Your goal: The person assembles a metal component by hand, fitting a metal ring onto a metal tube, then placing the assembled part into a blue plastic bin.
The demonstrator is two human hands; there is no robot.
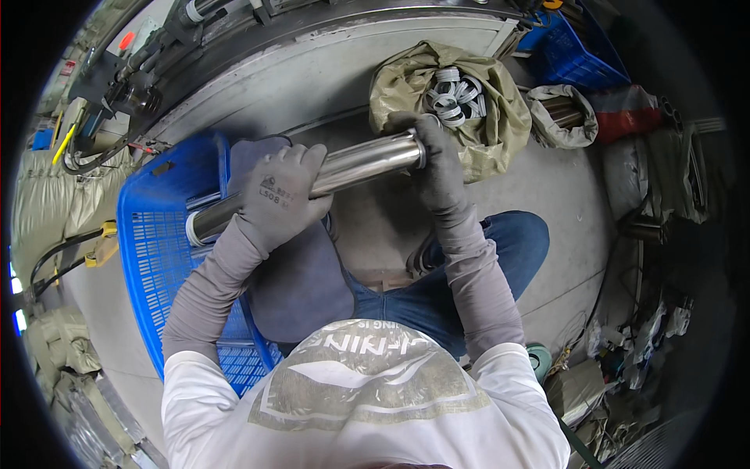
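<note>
A shiny metal tube slants across in front of me, its right end higher in the view. My gloved left hand is wrapped round its middle. At the right end, my gloved right hand closes on the tube beside a pale ring fitted at its rim. Another white ring sits on the tube's left end, above the blue basket. Just beyond my right hand, an open olive sack holds several loose white rings.
More metal tubes lie partly hidden in the basket. A dark grey pad lies between basket and legs. A metal bench runs along the back. Right of the sack stand a small white bag of tubes and a blue crate.
</note>
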